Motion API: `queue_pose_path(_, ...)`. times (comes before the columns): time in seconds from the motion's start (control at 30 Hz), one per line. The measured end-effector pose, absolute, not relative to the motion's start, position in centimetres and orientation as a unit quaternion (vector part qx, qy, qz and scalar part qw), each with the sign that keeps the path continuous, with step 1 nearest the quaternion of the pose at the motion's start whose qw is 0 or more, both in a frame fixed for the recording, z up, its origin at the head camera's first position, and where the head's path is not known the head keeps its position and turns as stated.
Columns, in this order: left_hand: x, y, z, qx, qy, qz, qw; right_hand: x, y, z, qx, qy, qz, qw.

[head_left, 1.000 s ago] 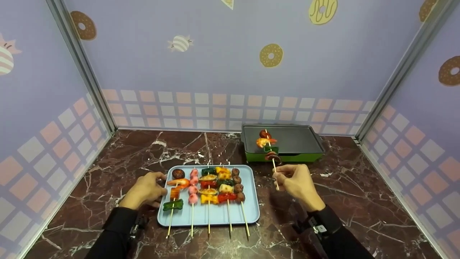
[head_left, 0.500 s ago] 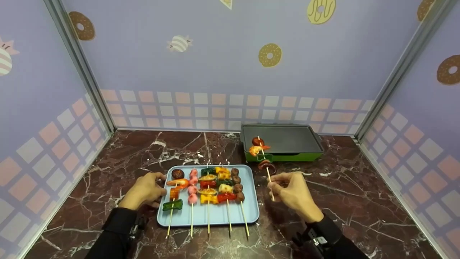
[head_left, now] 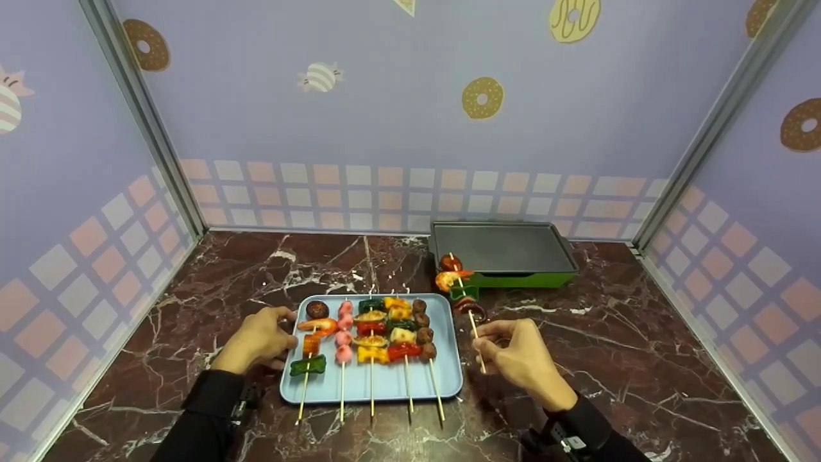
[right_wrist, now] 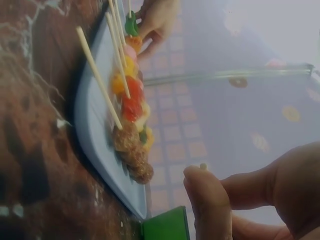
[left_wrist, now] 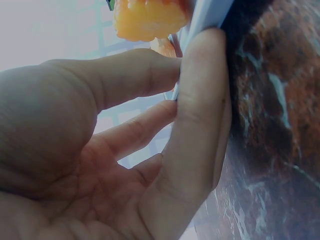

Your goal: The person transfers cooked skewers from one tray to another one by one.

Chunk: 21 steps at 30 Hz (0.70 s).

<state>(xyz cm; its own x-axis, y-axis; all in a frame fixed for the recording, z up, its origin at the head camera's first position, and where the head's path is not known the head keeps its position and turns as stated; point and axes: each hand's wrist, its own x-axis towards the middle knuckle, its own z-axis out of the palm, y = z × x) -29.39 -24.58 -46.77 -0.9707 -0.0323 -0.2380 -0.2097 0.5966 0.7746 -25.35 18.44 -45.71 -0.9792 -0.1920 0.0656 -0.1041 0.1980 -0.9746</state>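
Note:
In the head view my right hand (head_left: 518, 356) pinches the stick of a skewer (head_left: 463, 293) between thumb and fingers. This skewer carries a round brown piece, a shrimp, green pepper and a curled dark-red piece, its top overlapping the grill's front left corner. The light-blue tray (head_left: 391, 386) bears several skewers: shrimp with corn and pepper, pink balls (head_left: 344, 337), mixed vegetables (head_left: 372, 328), and brown meatballs (head_left: 424, 333). My left hand (head_left: 260, 340) grips the tray's left edge; the left wrist view shows thumb and fingers at the rim (left_wrist: 212, 14).
A green grill (head_left: 548, 280) with a dark flat plate (head_left: 513, 247) stands at the back right, close to the tray's far right corner. The skewer sticks on the tray extend past its near edge. Patterned walls enclose the dark marble counter (head_left: 641, 333).
My right hand has drawn back toward me and to the left with the skewer, bringing it from over the grill to beside the tray's right edge. My left hand has stayed put.

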Motion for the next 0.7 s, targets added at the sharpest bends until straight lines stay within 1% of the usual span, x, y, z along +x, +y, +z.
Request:
queue_pose_path(0.4, -29.3, -24.7, -47.0, -0.065, 0.887, 0.447, 0.096, -24.0, 17.9, -46.4, -0.129, 0.781, -0.609, 0.041)
queue_pose_path(0.7, -29.3, -24.6, -46.8, -0.059, 0.890, 0.442, 0.097, -23.4, 17.5, -46.8, -0.101, 0.777, -0.617, 0.071)
